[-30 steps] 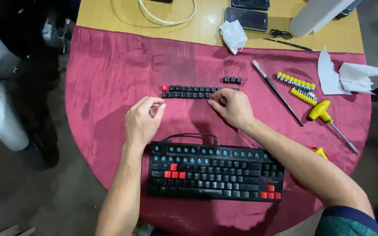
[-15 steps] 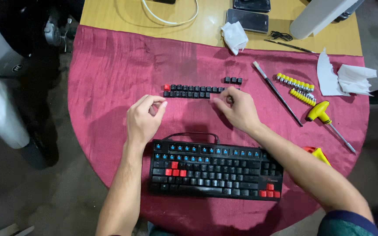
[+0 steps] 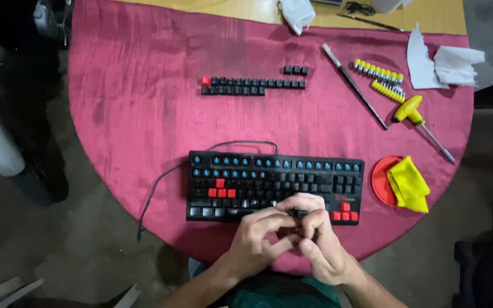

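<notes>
A black keyboard [image 3: 275, 185] with blue-lit switches and a few red keys lies on the red cloth [image 3: 144, 85], its top rows bare of caps. My left hand [image 3: 255, 242] and my right hand [image 3: 323, 248] meet at the keyboard's near edge. Their fingertips pinch a small dark piece [image 3: 299, 214]; I cannot tell what it is. Farther up the cloth, removed black keycaps [image 3: 252, 86] lie in two rows with one red keycap [image 3: 205, 81] at the left end. Three more keycaps [image 3: 295, 69] sit just above.
A thin brush [image 3: 354, 85], yellow driver bits [image 3: 379, 71] and a yellow-handled screwdriver [image 3: 409, 109] lie at the right. A red dish [image 3: 379, 181] holds a yellow cloth [image 3: 409, 183]. White tissues [image 3: 446, 60] sit at the far right; the keyboard cable [image 3: 158, 191] trails left.
Both hands have drawn back from the keycap rows to the keyboard's near edge and closed together on a small dark piece. The view has tilted toward me.
</notes>
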